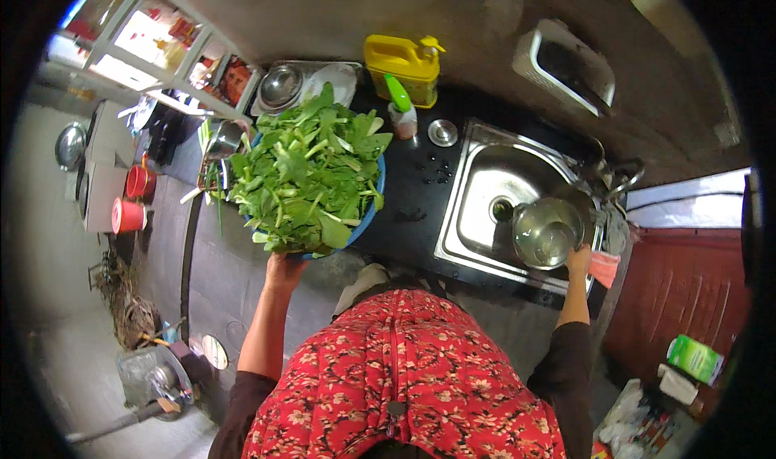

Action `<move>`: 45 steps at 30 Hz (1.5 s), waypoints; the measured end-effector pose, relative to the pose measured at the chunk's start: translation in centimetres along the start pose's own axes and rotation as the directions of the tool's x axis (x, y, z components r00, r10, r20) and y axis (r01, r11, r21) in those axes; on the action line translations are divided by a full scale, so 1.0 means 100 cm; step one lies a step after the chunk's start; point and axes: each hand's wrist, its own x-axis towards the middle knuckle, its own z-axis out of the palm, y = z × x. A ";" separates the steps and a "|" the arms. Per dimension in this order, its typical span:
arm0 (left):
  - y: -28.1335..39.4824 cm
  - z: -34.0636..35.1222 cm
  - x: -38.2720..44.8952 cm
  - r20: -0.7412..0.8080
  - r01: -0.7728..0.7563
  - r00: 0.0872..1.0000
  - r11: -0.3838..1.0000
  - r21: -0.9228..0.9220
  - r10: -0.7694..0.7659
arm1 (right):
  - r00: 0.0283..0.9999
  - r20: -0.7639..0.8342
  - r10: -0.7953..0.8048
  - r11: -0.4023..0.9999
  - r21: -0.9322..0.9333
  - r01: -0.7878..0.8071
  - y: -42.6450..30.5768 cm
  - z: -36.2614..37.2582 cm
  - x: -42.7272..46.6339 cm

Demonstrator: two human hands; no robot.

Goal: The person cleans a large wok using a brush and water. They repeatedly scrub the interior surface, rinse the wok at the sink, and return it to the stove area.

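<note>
A blue basin (380, 183) heaped with leafy greens (309, 168) stands on the left part of the black counter. My left hand (286, 271) is at the near rim of this basin, its fingers partly hidden under the greens. Over the right side of the steel sink (451, 228), my right hand (579, 260) grips the near right edge of a transparent bowl (545, 231). The bowl looks wet, and the sink drain (502, 209) shows to its left.
Behind the basin are a yellow jug (401, 71), a spray bottle (403, 116) and a tray with a metal bowl (280, 86). A steel strainer lid (442, 132) lies left of the sink. The faucet (624, 177) stands at the back right. Spring onions (209, 180) lie left of the basin.
</note>
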 end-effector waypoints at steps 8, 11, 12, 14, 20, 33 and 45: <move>0.003 0.012 0.002 -0.145 0.009 0.989 1.000 -0.014 -0.011 | 0.990 0.083 -0.110 0.975 -0.185 0.124 -0.059 -0.007 0.005; 0.005 -0.021 0.008 -0.077 0.038 0.996 0.998 0.055 -0.034 | 0.947 0.185 -0.262 0.932 -0.206 0.298 -0.097 -0.014 -0.004; 0.006 -0.026 0.006 -0.084 0.053 0.995 0.997 0.057 -0.048 | 0.930 0.241 -0.278 0.896 -0.285 0.341 -0.121 -0.025 -0.017; 0.006 -0.019 0.010 -0.071 0.096 0.993 0.993 0.062 -0.092 | 0.905 0.289 -0.312 0.875 -0.285 0.393 -0.132 -0.039 -0.020; 0.001 -0.026 0.020 -0.183 0.092 0.980 0.993 0.068 -0.079 | 0.870 0.176 -0.460 0.813 -0.309 0.493 -0.143 -0.062 -0.028; 0.002 -0.043 0.038 -0.060 0.099 0.993 0.995 -0.016 -0.100 | 0.957 0.014 -0.288 0.841 -0.474 0.260 -0.107 -0.091 -0.024; 0.005 -0.002 0.019 -0.087 0.000 0.994 0.790 0.613 0.068 | 0.838 0.238 0.491 0.647 0.545 -0.534 0.003 0.102 0.019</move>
